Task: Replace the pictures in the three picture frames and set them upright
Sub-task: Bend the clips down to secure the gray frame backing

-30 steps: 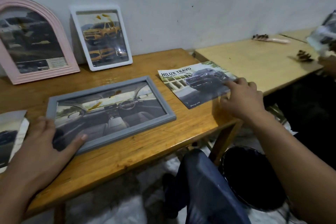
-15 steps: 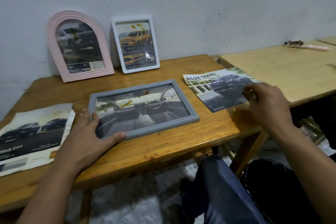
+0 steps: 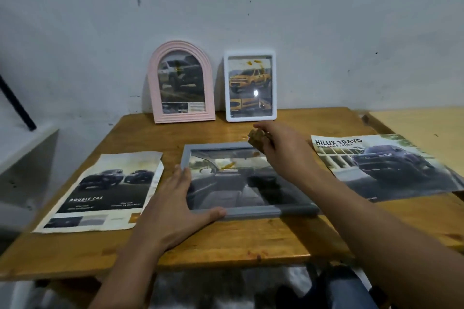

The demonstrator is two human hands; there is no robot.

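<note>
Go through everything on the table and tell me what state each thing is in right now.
Grey frame: lying flat, glass up, picture inside.
Pink arched frame: upright against the wall, picture inside.
White frame: upright against the wall, picture inside.
Double Cab print: loose, flat, edges worn.
Hilux Travo print: loose, flat.
Left hand: flat on the grey frame's corner.
Right hand: holds a small brown object above the frame.

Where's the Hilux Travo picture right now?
In the head view, the Hilux Travo picture lies flat at the table's right end, just right of the grey frame and the right hand.
</note>
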